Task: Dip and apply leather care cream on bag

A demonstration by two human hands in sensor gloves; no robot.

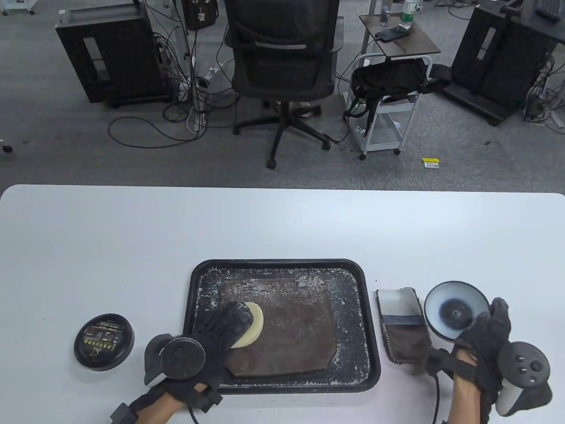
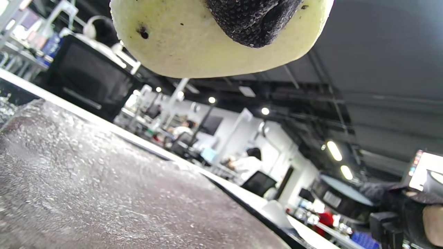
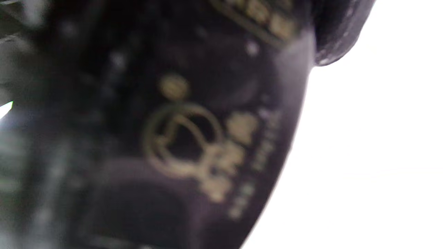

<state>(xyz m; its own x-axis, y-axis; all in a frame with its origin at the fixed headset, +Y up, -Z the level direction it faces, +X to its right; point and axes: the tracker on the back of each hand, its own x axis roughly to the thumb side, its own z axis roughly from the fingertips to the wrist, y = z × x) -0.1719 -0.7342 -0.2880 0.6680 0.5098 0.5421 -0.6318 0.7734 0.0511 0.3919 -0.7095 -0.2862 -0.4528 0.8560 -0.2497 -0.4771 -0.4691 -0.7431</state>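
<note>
Both hands busy — left hand (image 1: 220, 329) holds sponge (image 1: 251, 324) over bag (image 1: 291, 335).

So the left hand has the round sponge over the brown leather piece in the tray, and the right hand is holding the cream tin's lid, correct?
Not quite. In the table view the lid lies on the table left of the tray. The right hand holds the open cream tin itself. The rest stands: the left hand has the round sponge over the brown leather piece.
</note>
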